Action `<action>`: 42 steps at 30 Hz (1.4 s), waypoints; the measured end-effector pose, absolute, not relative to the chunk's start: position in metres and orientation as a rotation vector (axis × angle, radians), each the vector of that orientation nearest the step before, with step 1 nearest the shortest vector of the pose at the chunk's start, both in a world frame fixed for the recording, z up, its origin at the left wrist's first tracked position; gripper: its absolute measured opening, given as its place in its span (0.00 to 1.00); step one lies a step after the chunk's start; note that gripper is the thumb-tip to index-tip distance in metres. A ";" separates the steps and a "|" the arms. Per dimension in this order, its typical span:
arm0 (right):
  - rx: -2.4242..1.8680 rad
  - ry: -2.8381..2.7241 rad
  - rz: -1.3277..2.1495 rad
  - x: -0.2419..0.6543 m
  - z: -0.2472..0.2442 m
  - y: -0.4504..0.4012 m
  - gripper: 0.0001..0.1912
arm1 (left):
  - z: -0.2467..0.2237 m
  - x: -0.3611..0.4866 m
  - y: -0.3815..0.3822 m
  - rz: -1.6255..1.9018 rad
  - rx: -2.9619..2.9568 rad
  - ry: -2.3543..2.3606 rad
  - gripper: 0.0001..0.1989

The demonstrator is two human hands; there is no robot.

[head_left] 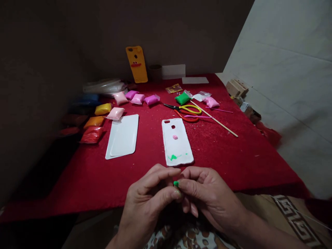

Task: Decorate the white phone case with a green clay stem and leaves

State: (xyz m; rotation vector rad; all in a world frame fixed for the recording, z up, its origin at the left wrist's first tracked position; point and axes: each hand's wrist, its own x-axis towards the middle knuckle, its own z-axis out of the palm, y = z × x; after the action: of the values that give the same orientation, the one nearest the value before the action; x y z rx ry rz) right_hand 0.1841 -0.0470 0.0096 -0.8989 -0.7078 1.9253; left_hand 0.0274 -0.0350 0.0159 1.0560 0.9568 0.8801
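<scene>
My right hand [204, 188] pinches a small lump of green clay [176, 183] at its thumb tip, just past the table's near edge. Close against it is my left hand [155, 190], its thumb and index finger apart around the lump; a green smear marks that thumb. Its other fingertips are partly hidden. Beyond the hands a white phone case [178, 147] lies flat on the table. A pink clay oval [175, 137] sits below the case's camera holes, and green clay bits [173, 157] cling near its bottom edge.
Scissors [186, 110], a wooden stick [220, 124] and a green clay packet [183, 98] lie on the red cloth [145, 180]. White boards [123, 135] and several coloured clay packets [93, 134] are at left. A yellow phone case [137, 65] leans at the back.
</scene>
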 end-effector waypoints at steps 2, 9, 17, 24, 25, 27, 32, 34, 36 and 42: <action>-0.862 -0.653 1.972 0.183 0.012 -0.046 0.17 | 0.015 0.027 -0.035 0.886 1.002 0.912 0.15; -0.907 -0.784 1.903 0.184 0.007 -0.048 0.21 | 0.017 0.030 -0.036 0.909 0.987 0.845 0.05; -0.950 -0.809 1.849 0.185 0.009 -0.051 0.17 | 0.015 0.028 -0.037 0.895 0.989 0.967 0.02; -0.930 -0.847 1.845 0.185 0.005 -0.053 0.19 | 0.023 0.026 -0.038 0.851 0.935 0.914 0.06; -0.926 -0.865 1.843 0.185 0.005 -0.053 0.20 | 0.024 0.026 -0.038 0.855 0.966 0.901 0.04; -0.935 -0.877 1.851 0.185 0.006 -0.055 0.19 | 0.025 0.024 -0.039 0.851 1.022 0.896 0.03; -0.936 -0.824 1.937 0.184 0.011 -0.055 0.18 | 0.027 0.020 -0.044 0.828 1.029 0.943 0.02; -0.939 -0.852 1.930 0.183 0.011 -0.055 0.19 | 0.028 0.021 -0.045 0.825 0.953 0.925 0.06; -0.965 -0.896 1.906 0.183 0.011 -0.054 0.21 | 0.029 0.021 -0.045 0.820 0.943 0.935 0.07; -0.999 -1.006 1.823 0.183 0.009 -0.053 0.24 | 0.030 0.019 -0.039 0.788 1.026 0.920 0.05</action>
State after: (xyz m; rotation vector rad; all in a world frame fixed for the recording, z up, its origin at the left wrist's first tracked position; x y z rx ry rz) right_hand 0.1832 -0.0528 0.0093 -0.9990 -1.0064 1.8234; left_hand 0.0191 -0.0388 0.0298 1.0265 0.9200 0.7880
